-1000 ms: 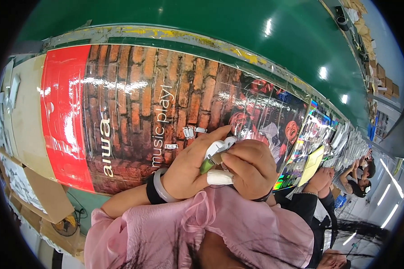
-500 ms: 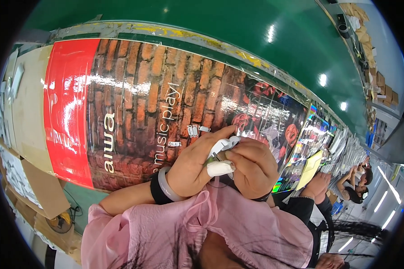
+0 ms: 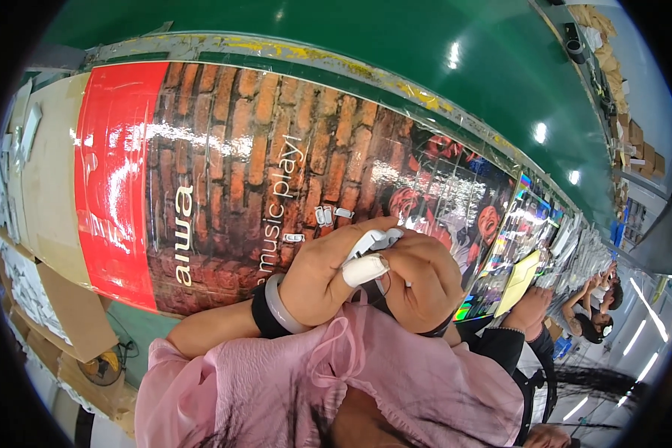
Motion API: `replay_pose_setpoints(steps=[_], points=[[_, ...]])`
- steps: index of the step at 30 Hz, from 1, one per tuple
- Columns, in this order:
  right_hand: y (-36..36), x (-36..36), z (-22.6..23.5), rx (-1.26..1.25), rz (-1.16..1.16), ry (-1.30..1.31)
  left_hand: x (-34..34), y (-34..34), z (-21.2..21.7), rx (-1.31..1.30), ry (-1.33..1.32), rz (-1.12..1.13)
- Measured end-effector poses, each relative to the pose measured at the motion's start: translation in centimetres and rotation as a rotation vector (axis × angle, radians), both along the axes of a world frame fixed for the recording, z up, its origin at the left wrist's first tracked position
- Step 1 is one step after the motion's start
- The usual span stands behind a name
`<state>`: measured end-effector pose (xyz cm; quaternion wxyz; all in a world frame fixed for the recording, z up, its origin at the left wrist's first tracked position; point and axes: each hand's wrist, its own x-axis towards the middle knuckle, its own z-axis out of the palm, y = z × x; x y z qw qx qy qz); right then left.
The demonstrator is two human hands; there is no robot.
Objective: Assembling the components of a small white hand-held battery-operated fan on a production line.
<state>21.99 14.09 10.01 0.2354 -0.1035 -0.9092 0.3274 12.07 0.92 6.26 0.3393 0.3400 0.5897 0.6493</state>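
My left hand (image 3: 317, 276) and my right hand (image 3: 425, 280) are pressed together just above the table, over my pink sleeves. Both pinch a small white part (image 3: 373, 240) that peeks out at the top between the fingers. My left thumb wears a white finger cover (image 3: 364, 269). The left wrist carries a pale bangle and a black band (image 3: 272, 310). Three small white pieces (image 3: 325, 216) lie on the table just beyond my hands. Most of the held part is hidden by my fingers.
The table is covered by a glossy poster (image 3: 231, 157) with a brick-wall print and a red band at the left. Cardboard sheets (image 3: 67, 306) hang at the near-left edge. A co-worker's hand (image 3: 530, 302) and other people work further right along the table. Green floor (image 3: 396, 45) lies beyond.
My hands have closed more tightly around the white part, so less of it shows. They sit slightly lower and nearer to me; the loose pieces on the table have not moved.
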Motion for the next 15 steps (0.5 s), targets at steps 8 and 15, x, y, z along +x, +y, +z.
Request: replay_pose_setpoints(steps=[8,15], points=[[-0.5,0.6,-0.1,0.001,-0.034,-0.09,0.3,-0.4,1.3,-0.207,-0.367,-0.074],[0.4,1.5,2.9,0.049,0.021,-0.139,0.5,-1.0,3.1,-0.089,-0.447,-0.122]])
